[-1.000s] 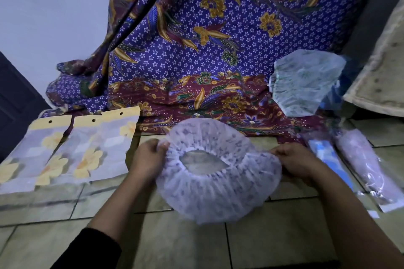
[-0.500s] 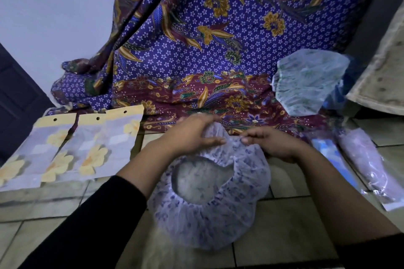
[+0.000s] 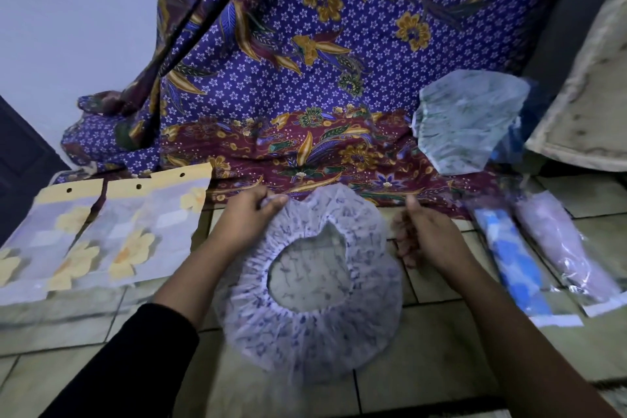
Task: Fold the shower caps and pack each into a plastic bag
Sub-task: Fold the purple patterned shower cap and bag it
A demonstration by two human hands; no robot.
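Centre frame, the translucent white shower cap with blue-violet print lies on the tiled floor, its gathered opening facing up. The left hand pinches the cap's far rim at the upper left, fingertips tucked into the ruffle. The right hand sits just beside the cap's right edge, fingers curled and thumb up; whether it has hold of the frill, I cannot tell, as the fingertips are hidden. At left lie flat plastic bags with yellow flowers, cut off by the frame edge. At right, a blue-filled bag and a lilac-filled bag sit side by side. A pale green-printed cap rests on the purple batik cloth.
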